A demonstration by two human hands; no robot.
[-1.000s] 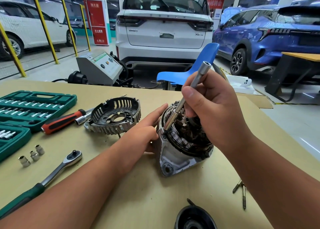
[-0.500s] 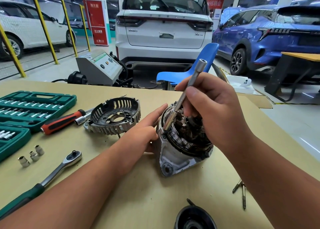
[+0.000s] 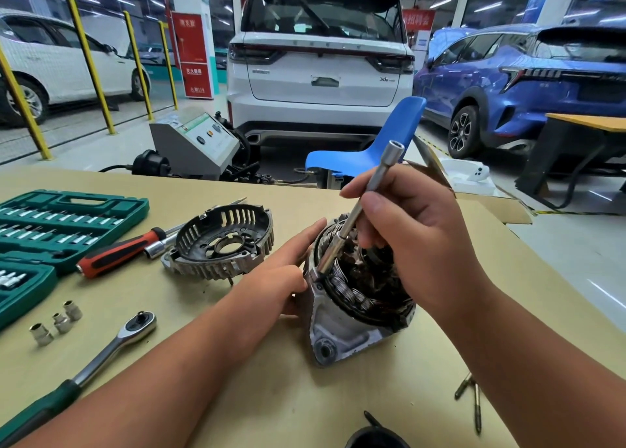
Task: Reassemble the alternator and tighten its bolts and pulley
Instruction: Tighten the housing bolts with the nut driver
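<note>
The open alternator body (image 3: 352, 325), with its copper stator windings showing, stands on the table in front of me. My right hand (image 3: 413, 231) pinches a long chrome socket extension (image 3: 359, 210) whose lower tip sits on a bolt at the housing's left rim. My left hand (image 3: 281, 278) rests against the housing's left side with the fingers stretched along it. The slotted rear end cover (image 3: 223, 241) lies apart on the table to the left.
A ratchet wrench (image 3: 101, 356) with a green handle, three loose sockets (image 3: 57, 322), a red-handled driver (image 3: 125, 251) and a green socket case (image 3: 61, 220) lie at left. Long bolts (image 3: 474, 400) and a black pulley (image 3: 376, 439) sit near the front edge. A blue chair (image 3: 372, 153) stands behind the table.
My right hand has shifted its pinch on the extension, whose upper end has swung slightly left. The left hand and the alternator have stayed put.
</note>
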